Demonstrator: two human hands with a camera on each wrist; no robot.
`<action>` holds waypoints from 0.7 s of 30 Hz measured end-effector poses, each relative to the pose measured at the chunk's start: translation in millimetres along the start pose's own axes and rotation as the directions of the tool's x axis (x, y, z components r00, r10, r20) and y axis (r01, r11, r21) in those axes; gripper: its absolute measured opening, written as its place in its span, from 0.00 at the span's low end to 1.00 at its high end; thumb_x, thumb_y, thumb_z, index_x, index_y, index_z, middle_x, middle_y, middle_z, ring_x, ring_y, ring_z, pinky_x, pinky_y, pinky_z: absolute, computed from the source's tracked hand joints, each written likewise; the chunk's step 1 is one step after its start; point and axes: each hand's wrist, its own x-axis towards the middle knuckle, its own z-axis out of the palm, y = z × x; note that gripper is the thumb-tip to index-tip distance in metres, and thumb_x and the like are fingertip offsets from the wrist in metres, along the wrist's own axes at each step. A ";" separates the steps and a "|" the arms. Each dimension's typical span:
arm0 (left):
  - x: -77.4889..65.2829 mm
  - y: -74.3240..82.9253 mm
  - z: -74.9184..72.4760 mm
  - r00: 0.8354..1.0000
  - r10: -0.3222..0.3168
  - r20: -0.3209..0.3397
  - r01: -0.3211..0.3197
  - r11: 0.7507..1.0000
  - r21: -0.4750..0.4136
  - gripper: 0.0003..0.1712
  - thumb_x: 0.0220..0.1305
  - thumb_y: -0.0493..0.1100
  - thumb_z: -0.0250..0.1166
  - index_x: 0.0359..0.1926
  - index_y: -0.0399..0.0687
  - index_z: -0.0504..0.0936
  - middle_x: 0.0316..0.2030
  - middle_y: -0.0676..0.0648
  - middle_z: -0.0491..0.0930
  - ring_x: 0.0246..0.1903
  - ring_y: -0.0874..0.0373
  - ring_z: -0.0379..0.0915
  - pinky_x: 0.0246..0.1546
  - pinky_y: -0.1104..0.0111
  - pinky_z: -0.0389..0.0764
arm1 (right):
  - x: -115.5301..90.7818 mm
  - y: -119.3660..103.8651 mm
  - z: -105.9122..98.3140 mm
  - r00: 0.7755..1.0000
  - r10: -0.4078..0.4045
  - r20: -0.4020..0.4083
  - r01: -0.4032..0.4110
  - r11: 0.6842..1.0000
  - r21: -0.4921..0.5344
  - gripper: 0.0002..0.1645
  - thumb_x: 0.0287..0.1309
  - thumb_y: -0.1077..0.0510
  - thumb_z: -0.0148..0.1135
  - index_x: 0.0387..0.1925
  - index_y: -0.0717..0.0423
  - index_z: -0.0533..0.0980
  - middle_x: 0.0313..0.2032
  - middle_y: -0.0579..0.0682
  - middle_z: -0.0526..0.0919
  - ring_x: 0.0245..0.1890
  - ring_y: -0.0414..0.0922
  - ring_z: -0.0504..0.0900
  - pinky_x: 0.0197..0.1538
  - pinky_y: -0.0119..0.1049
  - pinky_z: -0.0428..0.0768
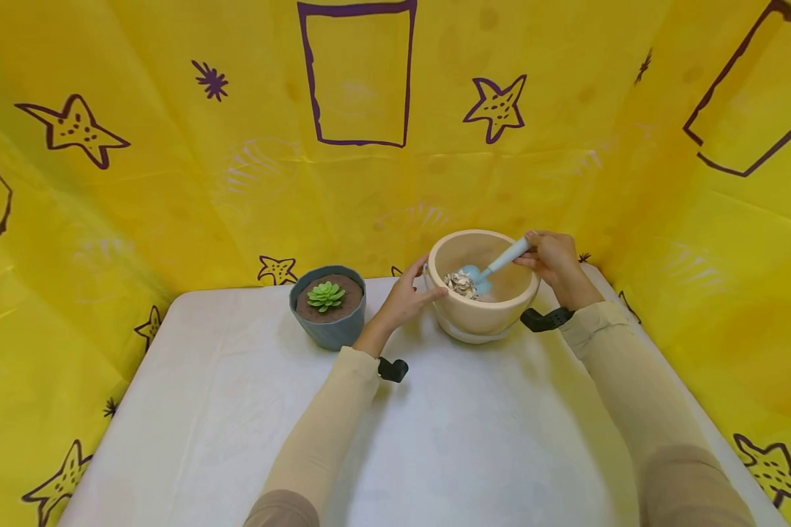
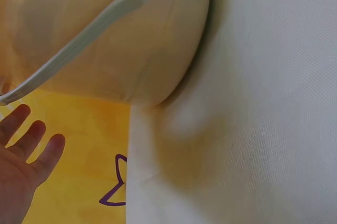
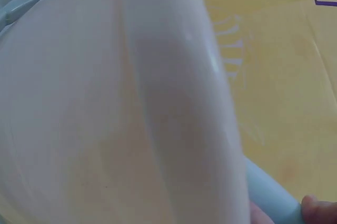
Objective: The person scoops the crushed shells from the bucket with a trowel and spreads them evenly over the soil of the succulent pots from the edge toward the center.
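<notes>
A cream bucket (image 1: 481, 315) with a pale handle (image 2: 95, 32) stands at the back right of the table. My left hand (image 1: 405, 298) holds its left rim, thumb at the edge; three fingers (image 2: 50, 153) spread free beside the bucket in the left wrist view. My right hand (image 1: 555, 263) grips the handle of a light blue toy shovel (image 1: 506, 258) that slants down into the bucket. Its scoop lies among small whitish-brown pieces (image 1: 460, 284), possibly shells, at the bottom left inside. In the right wrist view the bucket wall hides the scoop; only the blue handle (image 3: 271, 195) shows.
A blue-grey pot (image 1: 332, 333) with a green succulent (image 1: 326, 296) in brown soil stands left of my left hand. Yellow cloth walls (image 1: 356, 190) with purple drawings rise around the white table (image 1: 237, 410), close behind the bucket.
</notes>
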 end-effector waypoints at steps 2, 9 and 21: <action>-0.4 -0.4 -0.4 1.000 0.000 -0.002 0.000 1.000 -0.003 0.48 0.59 0.56 0.69 0.75 0.61 0.55 0.73 0.48 0.59 0.72 0.48 0.56 0.69 0.45 0.61 | -0.3 0.1 1.2 1.000 0.003 -0.006 -0.003 1.000 0.002 0.32 0.71 0.60 0.46 0.71 0.71 0.54 0.25 0.51 0.77 0.26 0.41 0.83 0.36 0.36 0.86; 0.6 -1.8 0.1 1.000 -0.001 0.009 0.002 1.000 -0.005 0.49 0.59 0.58 0.69 0.76 0.60 0.55 0.73 0.47 0.59 0.72 0.46 0.55 0.68 0.42 0.60 | -1.1 -0.9 -0.1 0.999 0.022 -0.032 -0.021 0.999 0.042 0.33 0.71 0.61 0.45 0.72 0.70 0.53 0.23 0.52 0.78 0.24 0.41 0.84 0.34 0.36 0.86; -0.4 -2.1 -1.2 1.000 -0.008 0.005 0.008 1.000 -0.003 0.48 0.59 0.58 0.69 0.75 0.63 0.54 0.74 0.48 0.58 0.72 0.46 0.55 0.68 0.42 0.61 | -5.3 -0.8 3.0 0.997 0.041 -0.071 -0.035 0.996 0.082 0.27 0.71 0.63 0.44 0.67 0.69 0.57 0.32 0.52 0.75 0.27 0.42 0.83 0.48 0.43 0.79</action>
